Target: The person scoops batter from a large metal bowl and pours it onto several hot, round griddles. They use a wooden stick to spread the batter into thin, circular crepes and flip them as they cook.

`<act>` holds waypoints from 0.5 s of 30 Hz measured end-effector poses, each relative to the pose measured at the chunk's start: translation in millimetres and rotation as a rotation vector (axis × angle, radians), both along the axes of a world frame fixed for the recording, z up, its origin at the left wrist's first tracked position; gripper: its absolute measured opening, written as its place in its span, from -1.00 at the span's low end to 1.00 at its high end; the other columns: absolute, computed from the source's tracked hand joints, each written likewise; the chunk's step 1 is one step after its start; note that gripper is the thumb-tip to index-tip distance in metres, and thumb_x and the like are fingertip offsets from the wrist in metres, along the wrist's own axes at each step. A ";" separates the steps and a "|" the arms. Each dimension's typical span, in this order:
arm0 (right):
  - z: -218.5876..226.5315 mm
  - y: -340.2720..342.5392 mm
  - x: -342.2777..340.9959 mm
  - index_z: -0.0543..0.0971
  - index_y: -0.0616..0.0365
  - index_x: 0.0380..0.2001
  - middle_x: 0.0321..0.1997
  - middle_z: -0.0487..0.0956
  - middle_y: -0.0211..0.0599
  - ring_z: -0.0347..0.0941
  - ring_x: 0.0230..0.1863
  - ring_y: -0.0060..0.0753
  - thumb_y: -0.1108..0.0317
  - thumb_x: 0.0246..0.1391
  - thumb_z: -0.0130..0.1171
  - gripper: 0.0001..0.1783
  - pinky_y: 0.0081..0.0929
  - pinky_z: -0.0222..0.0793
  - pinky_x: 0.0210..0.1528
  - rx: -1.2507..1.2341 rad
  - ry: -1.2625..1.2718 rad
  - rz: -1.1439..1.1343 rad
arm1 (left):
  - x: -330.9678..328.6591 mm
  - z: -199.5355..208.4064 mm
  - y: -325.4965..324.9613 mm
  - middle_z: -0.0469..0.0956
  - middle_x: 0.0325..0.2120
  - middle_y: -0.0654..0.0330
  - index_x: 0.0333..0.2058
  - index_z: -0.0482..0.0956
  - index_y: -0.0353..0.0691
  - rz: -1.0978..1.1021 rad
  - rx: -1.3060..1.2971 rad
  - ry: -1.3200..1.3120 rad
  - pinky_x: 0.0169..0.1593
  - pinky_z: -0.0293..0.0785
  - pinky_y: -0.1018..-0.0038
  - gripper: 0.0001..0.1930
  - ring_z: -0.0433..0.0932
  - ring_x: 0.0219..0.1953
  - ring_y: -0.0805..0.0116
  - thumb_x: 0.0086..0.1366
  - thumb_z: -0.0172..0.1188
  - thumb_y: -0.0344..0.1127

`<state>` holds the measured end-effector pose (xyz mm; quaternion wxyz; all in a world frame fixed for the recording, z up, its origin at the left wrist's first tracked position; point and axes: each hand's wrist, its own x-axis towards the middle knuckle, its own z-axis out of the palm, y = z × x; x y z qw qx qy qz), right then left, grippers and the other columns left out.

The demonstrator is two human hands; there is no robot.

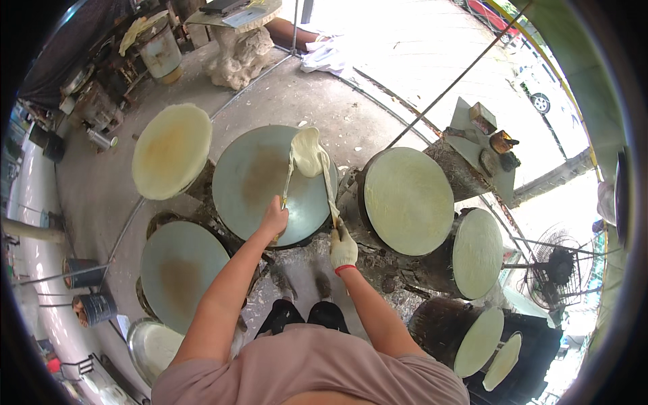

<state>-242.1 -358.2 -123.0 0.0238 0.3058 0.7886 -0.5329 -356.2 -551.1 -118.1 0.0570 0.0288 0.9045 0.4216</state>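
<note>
A wide, round grey griddle [250, 209] with a brownish middle lies in front of me. Over its far right part is a pale, wet mass of batter [308, 152]. My bare left hand [273, 217] is closed around a thin batter-smeared stick [289, 177] that runs up to the mass's left side. In a whitish glove, my right hand [343, 248] grips a second batter-coated stick [331, 189], reaching the mass's right side. Batter hides the far ends of both sticks, so their exact kind cannot be told. A red band [345, 268] circles my right wrist.
Around me stand more round griddles: one coated yellowish [171, 152], a bare one [181, 270], and several pale-coated ones such as the right one [409, 201]. A metal basin [155, 347] of pale batter sits low left. A fan [559, 266] stands right.
</note>
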 end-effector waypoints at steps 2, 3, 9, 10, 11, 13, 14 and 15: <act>4.0 -14.1 -12.8 0.36 0.19 0.11 -0.14 0.53 0.16 0.50 -0.11 0.01 0.20 0.12 -0.05 -0.49 -0.32 0.34 -0.05 0.034 0.013 0.021 | -14.1 2.8 -8.9 0.46 -0.42 -0.28 -0.25 0.24 -0.36 0.001 -0.060 0.022 -0.21 0.33 0.02 -0.78 0.43 -0.30 -0.31 0.12 -0.04 -0.43; 5.6 -24.3 -32.7 0.37 0.18 0.11 -0.14 0.53 0.15 0.51 -0.11 -0.03 0.23 0.11 -0.06 -0.50 -0.34 0.34 -0.05 -0.013 0.070 0.028 | -25.1 18.8 -15.6 0.47 -0.39 -0.30 -0.21 0.25 -0.37 -0.073 -0.152 -0.002 -0.24 0.37 0.03 -0.76 0.47 -0.28 -0.26 0.15 -0.05 -0.40; 15.2 -38.2 -56.2 0.42 0.32 0.04 -0.17 0.57 -0.06 0.49 -0.18 -0.34 0.28 0.12 -0.12 -0.53 -0.52 0.33 -0.06 -0.307 0.278 -0.185 | -57.0 37.7 -70.2 0.52 -0.36 -0.20 -0.20 0.27 -0.38 -0.097 -0.405 -0.031 -0.25 0.42 0.11 -0.82 0.52 -0.27 -0.13 0.23 -0.11 -0.44; 10.1 -48.3 -47.3 0.42 0.28 0.05 -0.14 0.56 0.08 0.49 -0.09 -0.29 0.24 0.12 -0.12 -0.53 -0.50 0.32 -0.02 -0.444 0.189 -0.315 | -58.1 36.5 -77.8 0.52 -0.35 -0.18 -0.20 0.27 -0.38 -0.092 -0.438 -0.027 -0.24 0.43 0.11 -0.83 0.52 -0.26 -0.12 0.24 -0.11 -0.45; 18.3 -61.8 -51.2 0.41 0.25 0.05 -0.17 0.55 0.11 0.50 -0.12 -0.26 0.21 0.13 -0.12 -0.52 -0.46 0.34 -0.04 -0.158 0.088 -0.167 | -59.2 36.2 -85.5 0.51 -0.35 -0.17 -0.19 0.28 -0.37 -0.104 -0.447 -0.023 -0.24 0.43 0.12 -0.82 0.52 -0.26 -0.11 0.25 -0.10 -0.43; -12.6 -74.6 -75.6 0.41 0.19 0.07 -0.28 0.51 0.16 0.50 -0.25 -0.23 0.16 0.12 -0.10 -0.51 -0.40 0.36 -0.11 0.033 0.204 0.018 | -63.1 38.3 -90.0 0.51 -0.34 -0.16 -0.17 0.28 -0.37 -0.145 -0.462 -0.002 -0.23 0.44 0.15 -0.80 0.52 -0.25 -0.08 0.27 -0.09 -0.40; 14.8 -83.7 -91.8 0.42 0.18 0.06 -0.32 0.55 0.00 0.46 -0.32 -0.28 0.16 0.10 -0.05 -0.50 -0.44 0.36 -0.15 -0.249 0.086 0.071 | -61.1 35.5 -100.3 0.50 -0.33 -0.16 -0.14 0.28 -0.35 -0.118 -0.466 -0.015 -0.23 0.43 0.14 -0.78 0.51 -0.24 -0.09 0.27 -0.08 -0.39; 45.5 -85.5 -97.4 0.43 0.19 0.05 -0.35 0.57 -0.08 0.45 -0.34 -0.35 0.18 0.09 -0.03 -0.51 -0.49 0.36 -0.19 -0.423 -0.069 0.026 | -60.6 35.0 -108.5 0.50 -0.32 -0.15 -0.12 0.28 -0.34 -0.093 -0.467 -0.022 -0.22 0.42 0.12 -0.77 0.50 -0.23 -0.10 0.27 -0.06 -0.38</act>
